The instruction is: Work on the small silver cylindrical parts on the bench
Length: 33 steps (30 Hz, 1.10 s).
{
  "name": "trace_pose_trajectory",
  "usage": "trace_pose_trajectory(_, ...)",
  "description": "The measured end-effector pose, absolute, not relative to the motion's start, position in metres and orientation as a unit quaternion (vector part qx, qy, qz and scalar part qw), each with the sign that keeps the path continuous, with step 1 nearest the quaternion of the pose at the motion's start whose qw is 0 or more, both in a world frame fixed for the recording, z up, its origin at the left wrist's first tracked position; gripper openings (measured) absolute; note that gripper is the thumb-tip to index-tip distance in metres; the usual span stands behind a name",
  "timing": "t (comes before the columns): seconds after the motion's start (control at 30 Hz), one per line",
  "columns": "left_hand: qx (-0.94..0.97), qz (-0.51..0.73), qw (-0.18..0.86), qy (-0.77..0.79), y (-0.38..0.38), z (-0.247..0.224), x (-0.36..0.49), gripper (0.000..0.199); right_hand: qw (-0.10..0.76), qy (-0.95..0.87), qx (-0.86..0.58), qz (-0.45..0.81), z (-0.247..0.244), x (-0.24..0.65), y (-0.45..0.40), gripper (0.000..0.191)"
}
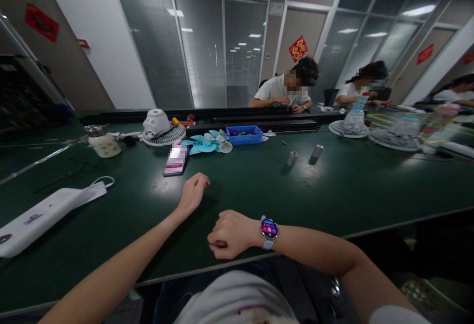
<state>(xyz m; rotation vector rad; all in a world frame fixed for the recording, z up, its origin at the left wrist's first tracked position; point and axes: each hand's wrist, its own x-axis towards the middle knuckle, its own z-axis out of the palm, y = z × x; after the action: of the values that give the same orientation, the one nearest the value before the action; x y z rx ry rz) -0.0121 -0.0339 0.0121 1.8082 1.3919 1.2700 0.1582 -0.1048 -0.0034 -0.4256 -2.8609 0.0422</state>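
Observation:
My left hand [194, 191] is over the green table [333, 190], its fingers curled and pointing forward; whether they hold anything is hidden. Closer to the table's front edge, my right hand [232, 234] is closed round something small and dark, too small to name. A watch [269, 229] is on the right wrist. Beyond my left hand lie a phone [176, 160] and light blue fan blades [207, 142]. Two small metal cylinders, one nearer [292, 158] and one farther [317, 151], stand to the right of the middle.
A blue tray [245, 135] of small parts sits behind the blades, near a white fan part [157, 124]. At the left are a jar [104, 141] and a white case [44, 215]. More fan parts [354, 124] stand at the right. People [292, 92] sit across the table.

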Motion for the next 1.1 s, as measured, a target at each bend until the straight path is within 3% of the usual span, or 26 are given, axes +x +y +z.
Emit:
trace_pose_trajectory(0.27,0.657,0.459,0.246,0.545,-0.023,0.007,-0.025,0.028,0.116,-0.983,-0.142,0.012,-0.006,0.156,-0.107,0.024)
trace_pose_trajectory(0.47,0.677,0.458,0.211,0.536,-0.022,0.007,-0.027,0.033,0.167,-0.973,-0.155,-0.034,0.013,0.172,-0.087,0.028)
trace_pose_trajectory(0.57,0.674,0.465,0.184,0.544,-0.019,0.009,-0.032,0.037,0.295,-0.880,-0.354,-0.115,0.047,0.219,-0.055,0.025)
trace_pose_trajectory(0.67,0.663,0.470,0.175,0.556,-0.014,0.009,-0.037,0.038,0.414,-0.653,-0.598,-0.212,0.067,0.285,-0.018,0.026)
trace_pose_trajectory(0.73,0.659,0.467,0.180,0.561,-0.011,0.007,-0.039,0.039,0.404,-0.547,-0.699,-0.220,0.064,0.326,0.001,0.046)
trace_pose_trajectory(0.87,0.657,0.455,0.194,0.569,-0.008,0.002,-0.039,0.041,0.322,-0.493,-0.803,-0.092,0.031,0.377,0.025,0.075)
trace_pose_trajectory(0.97,0.663,0.449,0.197,0.566,-0.010,0.002,-0.038,0.042,0.297,-0.497,-0.815,-0.014,0.009,0.389,0.034,0.065)
trace_pose_trajectory(1.1,0.677,0.440,0.187,0.560,-0.014,0.005,-0.036,0.043,0.295,-0.496,-0.816,-0.024,-0.001,0.392,0.040,0.046)
